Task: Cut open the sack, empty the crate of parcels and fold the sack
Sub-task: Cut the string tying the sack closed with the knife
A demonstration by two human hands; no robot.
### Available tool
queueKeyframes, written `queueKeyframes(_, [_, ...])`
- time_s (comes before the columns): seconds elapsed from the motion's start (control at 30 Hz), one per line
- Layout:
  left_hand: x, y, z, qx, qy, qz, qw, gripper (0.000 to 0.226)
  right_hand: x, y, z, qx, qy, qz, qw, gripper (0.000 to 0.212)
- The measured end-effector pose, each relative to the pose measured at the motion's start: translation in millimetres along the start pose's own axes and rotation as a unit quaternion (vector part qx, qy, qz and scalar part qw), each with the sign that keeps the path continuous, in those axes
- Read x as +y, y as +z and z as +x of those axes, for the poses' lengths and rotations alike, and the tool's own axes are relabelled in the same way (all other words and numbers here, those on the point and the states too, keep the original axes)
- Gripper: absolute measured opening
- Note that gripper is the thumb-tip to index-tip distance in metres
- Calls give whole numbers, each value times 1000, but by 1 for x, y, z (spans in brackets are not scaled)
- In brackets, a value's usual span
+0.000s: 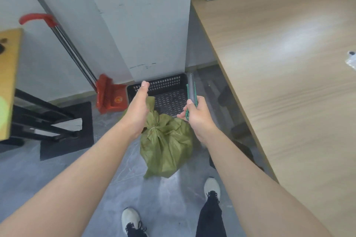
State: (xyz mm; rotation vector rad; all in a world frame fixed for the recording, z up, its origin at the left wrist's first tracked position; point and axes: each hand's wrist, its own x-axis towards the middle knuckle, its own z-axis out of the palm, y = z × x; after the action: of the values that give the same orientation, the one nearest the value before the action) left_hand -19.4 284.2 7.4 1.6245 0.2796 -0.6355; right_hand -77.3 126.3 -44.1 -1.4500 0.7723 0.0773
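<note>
task at its opening: green sack (166,144) on the floor before the black crate (163,92), neck tied and uncut; left hand (139,109) open beside the neck, right hand (196,115) gripping the green utility knife (191,90); cutting, emptying, folding remain.

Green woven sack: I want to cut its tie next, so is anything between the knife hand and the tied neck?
Nothing visible blocks it. Only the left hand is beside the neck of the green woven sack.
</note>
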Motion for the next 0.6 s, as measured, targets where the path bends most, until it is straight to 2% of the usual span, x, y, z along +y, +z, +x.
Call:
queueKeyframes(0.13, [-23,-45,-18,-35,-16,16,999,59,40,45,-34,30,16,12,999,13])
queueKeyframes(0.23, [-38,-65,-24,-37,-14,33,999,37,61,69,-49,49,4,37,998,13])
queueKeyframes(0.3, [-48,-71,-26,-37,-13,46,998,32,74,79,-53,48,-3,37,998,14])
queueKeyframes(0.47, [-104,-75,1,-37,5,35,999,38,122,90,-34,51,-23,36,998,18])
queueKeyframes(0.6, [-187,-73,43,-42,4,53,998,58,185,87,0,38,-57,29,997,18])
